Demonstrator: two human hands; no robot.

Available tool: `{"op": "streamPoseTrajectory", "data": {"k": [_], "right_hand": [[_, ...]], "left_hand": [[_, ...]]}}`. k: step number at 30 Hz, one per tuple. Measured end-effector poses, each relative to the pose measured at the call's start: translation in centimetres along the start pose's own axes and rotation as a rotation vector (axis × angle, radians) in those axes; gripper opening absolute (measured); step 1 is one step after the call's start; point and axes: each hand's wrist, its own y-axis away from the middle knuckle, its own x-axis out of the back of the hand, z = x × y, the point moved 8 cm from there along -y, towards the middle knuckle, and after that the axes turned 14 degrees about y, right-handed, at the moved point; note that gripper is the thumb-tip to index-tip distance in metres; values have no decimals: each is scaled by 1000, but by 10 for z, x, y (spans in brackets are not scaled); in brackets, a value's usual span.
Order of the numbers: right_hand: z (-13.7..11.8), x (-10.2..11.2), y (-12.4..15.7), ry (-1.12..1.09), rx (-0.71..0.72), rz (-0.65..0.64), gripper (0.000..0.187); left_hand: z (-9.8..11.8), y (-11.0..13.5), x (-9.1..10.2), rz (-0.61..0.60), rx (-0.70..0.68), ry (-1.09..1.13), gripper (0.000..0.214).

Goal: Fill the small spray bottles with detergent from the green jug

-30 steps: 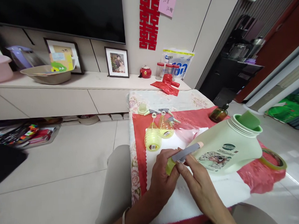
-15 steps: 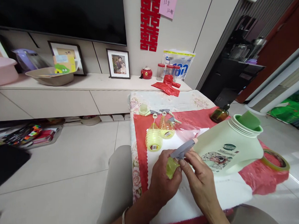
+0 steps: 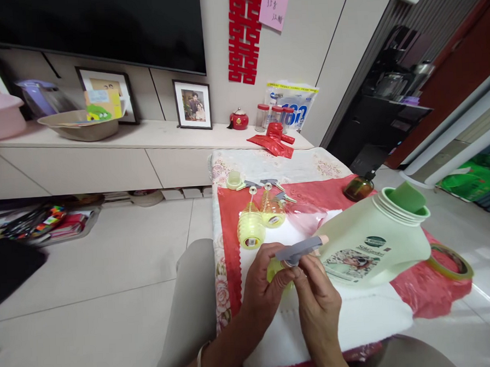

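A: What's nearest?
B: The left hand, a bangle at its wrist. Its fingers are wrapped round a small yellow bottle, largely hidden by the hand.
A: And the right hand?
B: Close against the left one. Its fingers are grasping the grey spray head low down, around its collar; the exact grip is partly hidden.
A: So where is the bottle?
B: Between the hands, above the white cloth on the table. The spray head sits at its neck, pale nozzle to the right.
A: What's beside it?
B: The jug, pale green and bulky, just right of the hands, with a green piece in its mouth. Past that, at the right, lies a roll of tape.
A: Farther on?
B: Two yellow bottles, ribbed and close together. Just beyond are more grey spray heads and a cap. The brown bottle is behind the jug.
A: And at the back?
B: A shelf carrying a framed photo, a red pot and jars with red lids.
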Motion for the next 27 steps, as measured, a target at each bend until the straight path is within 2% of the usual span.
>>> {"op": "streamPoseTrajectory", "data": {"k": [4,8,14,19,24,27], "right_hand": [[21,-13,15,-109,-204,-8,28],[43,-20,23,-175,-353,-4,34],[45,-32,16,-308,-328,-196,30],[50,-32,19,-415,-397,-87,30],[46,-40,21,-493,-456,-58,40],[48,-38,21,-486,-452,-31,38]], "left_hand": [[-2,-1,3,51,6,5,28],[1,1,1,42,5,-10,17],[4,3,-4,40,17,-60,16],[0,3,-6,31,63,-9,21],[-4,2,-3,33,128,112,21],[-11,2,1,63,187,212,23]]}}
